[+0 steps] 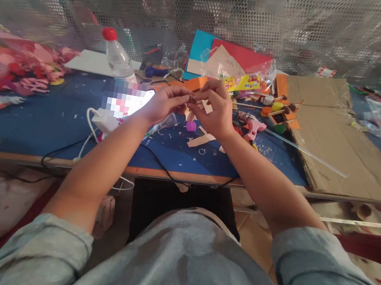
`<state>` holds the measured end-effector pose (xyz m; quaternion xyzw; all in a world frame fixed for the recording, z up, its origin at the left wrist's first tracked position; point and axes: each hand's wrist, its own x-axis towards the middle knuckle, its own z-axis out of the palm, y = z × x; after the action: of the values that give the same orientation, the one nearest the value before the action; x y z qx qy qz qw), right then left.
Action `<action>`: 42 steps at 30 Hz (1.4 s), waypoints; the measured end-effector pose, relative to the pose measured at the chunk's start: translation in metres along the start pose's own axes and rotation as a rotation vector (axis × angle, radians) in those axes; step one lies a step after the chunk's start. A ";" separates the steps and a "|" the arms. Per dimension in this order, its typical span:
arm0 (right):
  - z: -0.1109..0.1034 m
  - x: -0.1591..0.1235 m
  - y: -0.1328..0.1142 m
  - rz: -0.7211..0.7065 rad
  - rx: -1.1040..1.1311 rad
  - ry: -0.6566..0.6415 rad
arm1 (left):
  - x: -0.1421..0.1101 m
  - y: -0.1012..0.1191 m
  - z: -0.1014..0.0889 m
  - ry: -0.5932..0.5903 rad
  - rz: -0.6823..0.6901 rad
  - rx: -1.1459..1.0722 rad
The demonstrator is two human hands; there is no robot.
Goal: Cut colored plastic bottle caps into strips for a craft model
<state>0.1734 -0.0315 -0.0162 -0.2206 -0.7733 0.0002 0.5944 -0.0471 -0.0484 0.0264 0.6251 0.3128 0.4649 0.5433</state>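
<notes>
Above the blue table (69,116), my left hand (164,103) and my right hand (216,110) meet at the fingertips. Both are closed in a pinch around something small and brownish, too hidden by the fingers to name. Under my hands lie beige strips (201,140) and a small purple piece (191,126). A lit phone (132,105) is just left of my left hand, with a white charger (105,121) near it. To the right of my right hand rests a pink glue gun (253,128).
A bottle with a red cap (117,56) stands behind the phone. Pink cut-outs (16,65) pile up at the left. Cardboard (352,146) covers the right side, with a clear stick (306,152) across its edge. Coloured sheets (242,56) lie at the back, and a black cable (161,163) crosses the front edge.
</notes>
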 end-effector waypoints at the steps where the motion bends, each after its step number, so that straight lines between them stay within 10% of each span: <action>1: 0.000 0.000 -0.001 -0.003 0.007 0.007 | 0.000 0.000 0.000 0.011 -0.001 0.010; 42: -0.004 0.000 -0.006 0.045 0.022 -0.049 | 0.005 -0.005 -0.003 0.023 0.129 0.040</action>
<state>0.1751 -0.0385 -0.0130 -0.2314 -0.7824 0.0274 0.5775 -0.0471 -0.0422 0.0223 0.6491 0.2875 0.4999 0.4961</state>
